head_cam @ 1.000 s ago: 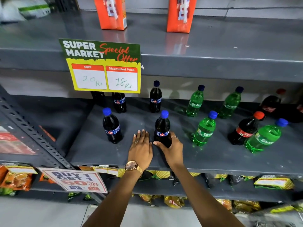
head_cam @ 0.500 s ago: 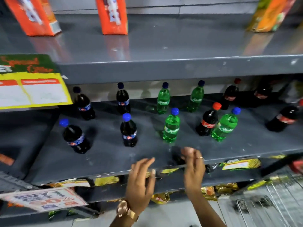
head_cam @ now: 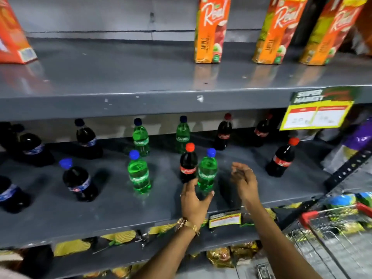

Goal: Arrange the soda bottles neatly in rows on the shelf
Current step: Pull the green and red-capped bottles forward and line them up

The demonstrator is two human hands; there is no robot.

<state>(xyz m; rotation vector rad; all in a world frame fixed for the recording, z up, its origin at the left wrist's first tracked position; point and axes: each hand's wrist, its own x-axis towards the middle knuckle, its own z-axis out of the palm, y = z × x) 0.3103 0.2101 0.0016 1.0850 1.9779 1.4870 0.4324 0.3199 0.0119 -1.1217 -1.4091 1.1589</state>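
Now reaching over the shelf (head_cam: 120, 216) again after hanging at its front edge half a second ago. Left hand (head_cam: 194, 200) closing in on the base of the green soda bottle (head_cam: 207, 172), thumb and fingers spread around it, contact unclear. Right hand (head_cam: 244, 182) lifting open just right of that bottle. View swinging rightward, bringing juice cartons (head_cam: 211, 31) overhead and a price sign (head_cam: 316, 113) at right.

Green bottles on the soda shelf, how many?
4. Back row: one left of centre, one beside it. Front row: one standing alone, one by the left hand. None looks hidden.
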